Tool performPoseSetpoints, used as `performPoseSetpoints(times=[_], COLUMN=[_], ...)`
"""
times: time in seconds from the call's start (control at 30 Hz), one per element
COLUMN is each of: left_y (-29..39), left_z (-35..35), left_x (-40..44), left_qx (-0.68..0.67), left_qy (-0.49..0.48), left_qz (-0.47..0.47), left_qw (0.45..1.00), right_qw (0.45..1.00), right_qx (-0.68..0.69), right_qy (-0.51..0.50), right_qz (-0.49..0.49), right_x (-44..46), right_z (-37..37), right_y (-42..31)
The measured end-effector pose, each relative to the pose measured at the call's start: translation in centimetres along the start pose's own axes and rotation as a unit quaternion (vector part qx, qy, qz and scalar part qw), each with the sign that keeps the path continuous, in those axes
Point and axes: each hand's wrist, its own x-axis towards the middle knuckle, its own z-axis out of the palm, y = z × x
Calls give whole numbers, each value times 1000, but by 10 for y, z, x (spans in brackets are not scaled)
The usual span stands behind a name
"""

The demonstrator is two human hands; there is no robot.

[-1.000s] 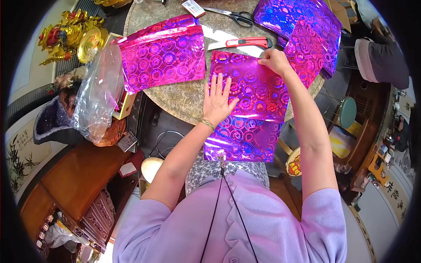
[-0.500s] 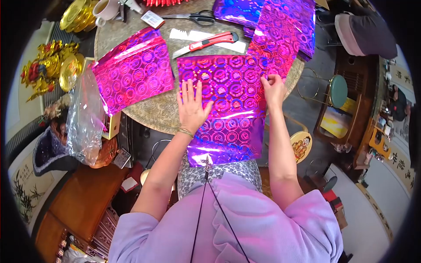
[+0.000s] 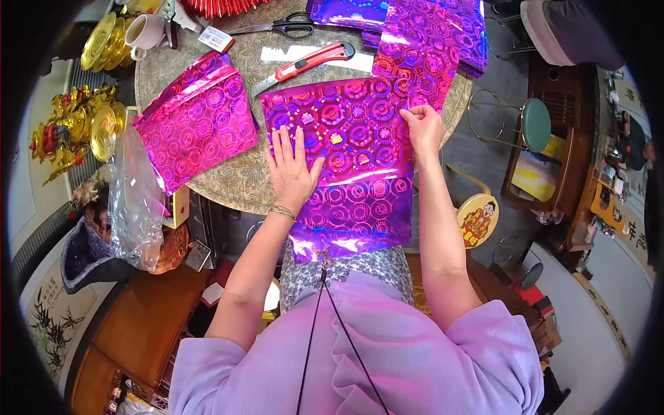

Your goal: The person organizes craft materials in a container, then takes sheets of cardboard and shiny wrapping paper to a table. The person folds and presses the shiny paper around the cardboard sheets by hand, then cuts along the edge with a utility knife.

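Note:
A shiny purple-pink foil sheet [image 3: 346, 149] with a circle pattern lies on the round table and hangs over its near edge onto my lap. My left hand [image 3: 292, 173] rests flat on the sheet's left part, fingers spread. At the right edge, the thumb and index finger of my right hand [image 3: 425, 133] pinch the foil; the exact layer they grip is hard to see. Just beyond the sheet is a red utility knife [image 3: 304, 63], its blade pointing left, partly over a white strip [image 3: 356, 62]. Another foil piece [image 3: 415, 59] runs from beneath my right hand toward the back.
A folded pink foil piece [image 3: 200, 121] lies at the left. Scissors [image 3: 294, 26], a small white box [image 3: 216, 39] and a cup [image 3: 146, 33] stand farther back. Purple foil is stacked [image 3: 346, 15] at the back right. A green stool [image 3: 535, 125] stands right of the table.
The view has shifted a little, so the table and its things appear farther left. Both hands keep nearly the same pose on the foil sheet.

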Motion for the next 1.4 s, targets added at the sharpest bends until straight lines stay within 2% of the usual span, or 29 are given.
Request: performPoseSetpoints(times=[0.23,0.3,0.37,0.4,0.47,0.53,0.57,0.63,0.7,0.73,0.8,1.4], left_y=[2,2,2,0,0,0,0,0,2,2,-1,0], left_z=[-2,-4,-4,-4,-4,-7,-10,-12,-8,-6,-4,-5], left_x=[1,2,1,1,1,2,2,3,3,2,2,2], left_qx=[-8,-42,-57,-52,-65,-65,-67,-70,-75,-79,-85,-81], left_qy=[8,4,-11,-8,21,23,20,13,18,22,28,22], left_qz=[-8,-10,-25,-41,-9,-23,-24,-21,-27,-29,-33,-37], left_qw=[1000,999,998,998,998,997,997,997,997,996,995,996], right_qw=[1000,997,998,998,973,939,908,868,813,811,816,814], right_qx=[10,-37,-52,-54,-158,-74,-35,-26,-25,-25,-145,-113], right_qy=[-6,29,-12,-25,77,88,50,-44,-77,-79,-79,-78], right_qz=[-10,-54,-17,-29,-151,-325,-414,-495,-577,-579,-554,-564], right_x=[3,3,2,-3,-7,-22,-34,-54,-62,-61,-63,-54], right_z=[1,3,-3,-1,0,20,32,68,105,115,135,139], right_y=[4,6,-3,-6,-13,-34,-58,-95,-119,-120,-116,-98])
